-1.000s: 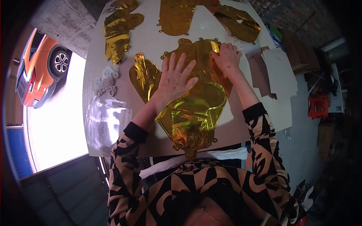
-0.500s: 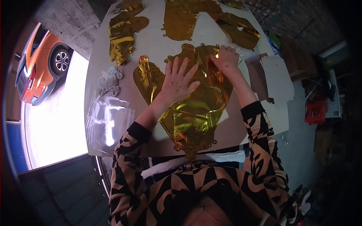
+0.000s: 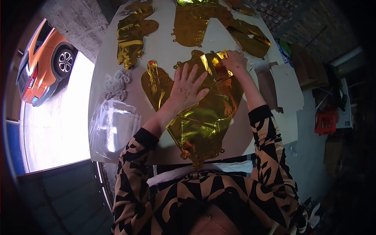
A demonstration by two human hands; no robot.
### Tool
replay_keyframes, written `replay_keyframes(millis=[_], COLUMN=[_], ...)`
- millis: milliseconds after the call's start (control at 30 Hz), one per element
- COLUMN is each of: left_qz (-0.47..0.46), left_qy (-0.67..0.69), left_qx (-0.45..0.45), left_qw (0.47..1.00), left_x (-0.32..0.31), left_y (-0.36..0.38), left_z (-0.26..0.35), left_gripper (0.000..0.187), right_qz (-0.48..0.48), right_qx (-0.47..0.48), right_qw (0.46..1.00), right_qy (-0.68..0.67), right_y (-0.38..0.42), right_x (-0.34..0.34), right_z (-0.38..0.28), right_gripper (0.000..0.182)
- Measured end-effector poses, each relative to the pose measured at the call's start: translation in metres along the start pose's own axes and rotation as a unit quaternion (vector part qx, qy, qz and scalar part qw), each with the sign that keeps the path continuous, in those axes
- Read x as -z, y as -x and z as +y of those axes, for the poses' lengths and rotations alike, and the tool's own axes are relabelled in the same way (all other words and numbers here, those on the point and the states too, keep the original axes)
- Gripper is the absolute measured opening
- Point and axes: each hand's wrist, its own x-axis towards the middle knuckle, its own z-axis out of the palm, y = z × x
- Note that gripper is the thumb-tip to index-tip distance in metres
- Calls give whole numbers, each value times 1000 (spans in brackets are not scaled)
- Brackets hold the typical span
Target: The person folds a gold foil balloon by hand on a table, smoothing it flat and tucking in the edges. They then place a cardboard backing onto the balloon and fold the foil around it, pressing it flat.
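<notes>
A flat, uninflated gold foil balloon (image 3: 205,121) lies in front of me, its lower tip hanging at the table's near edge. My left hand (image 3: 186,88) rests on its upper left part, palm down with fingers spread. At the upper right edge my right hand (image 3: 236,62) has its fingers curled and pinched on the foil, which is creased and lifted there. Small tabs line the balloon's rim, and red spots show near its upper ends.
More gold foil balloons (image 3: 190,29) lie at the table's far side. Looped white ribbon or cord (image 3: 115,85) and clear plastic bags (image 3: 111,125) are at left. White card sheets (image 3: 287,86) sit at right. An orange car (image 3: 47,64) stands outside; a red crate (image 3: 326,122) is beyond the table.
My right hand has closed from spread fingers into a pinch on the balloon's upper right edge, and the foil there has lifted and creased. My left hand stays flat on the foil.
</notes>
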Motion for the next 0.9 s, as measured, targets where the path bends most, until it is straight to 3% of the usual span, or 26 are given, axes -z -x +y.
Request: replay_keyframes(millis=[67, 167, 267, 367, 467, 533, 567, 633, 733, 900], left_qz=[-4, -9, -29, 6, 22, 17, 14, 11, 4, -7], left_qy=[-2, 5, -7, 33, 62, 64, 64, 61, 53, 50], left_qx=[2, 5, 9, -15, -29, -30, -31, -32, -30, -26], left_qw=[1000, 1000, 1000, 999, 997, 997, 997, 998, 998, 998], left_x=[0, 0, 1, 4, 8, 8, 7, 6, 8, 9], left_y=[0, -1, -1, -3, -2, -3, -3, -4, -6, -4], left_z=[0, -1, 0, -3, -3, -3, -3, -3, -3, -4], left_gripper=[67, 68, 66, 61, 60, 60, 60, 60, 62, 66], right_qz=[13, -60, -108, -219, 23, 119, 125, 136, 172, 76], right_qx=[17, 58, 171, 167, 150, 129, 124, 108, 69, 43], right_qw=[1000, 975, 826, 648, 829, 938, 964, 985, 980, 993], right_qy=[-22, -208, -526, -711, -538, -300, -199, 11, 78, 83], right_y=[-2, -10, 18, 59, 9, 11, 12, 16, 26, 13], right_x=[0, 12, 19, 65, 10, 1, -10, -20, -23, -12], right_z=[0, -4, -26, -44, 5, 34, 43, 53, 42, 27], right_gripper=[46, 51, 51, 50, 42, 37, 35, 32, 30, 29])
